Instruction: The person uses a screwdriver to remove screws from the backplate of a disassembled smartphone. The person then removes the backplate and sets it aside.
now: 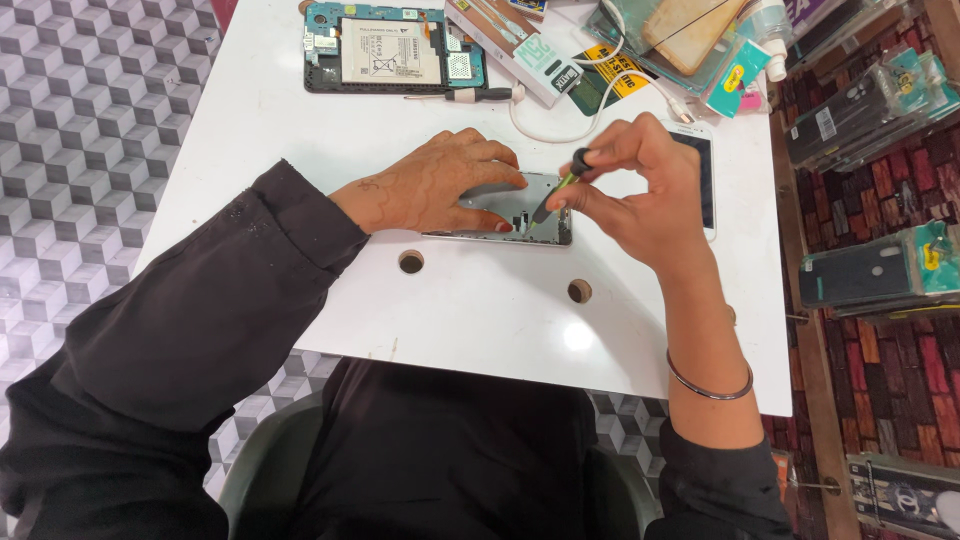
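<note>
The opened silver phone [520, 205] lies flat near the table's [480, 310] front edge, long axis parallel to it, inner parts showing, pinned under the left hand's [430, 185] spread fingers while the right hand [640, 190] pinches a screwdriver [560, 187] tilted down-left into it.

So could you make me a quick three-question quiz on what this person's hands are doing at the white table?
1. True or false: the left hand lies flat on the opened phone, holding it down.
2. What does the right hand hold? A) a small screwdriver B) tweezers C) a brush
3. Fill in: near the far edge of the white table lies an opened ______ with its battery showing.

Key: 1 true; 2 A, with its tip down on the phone's inside; 3 tablet.
</note>
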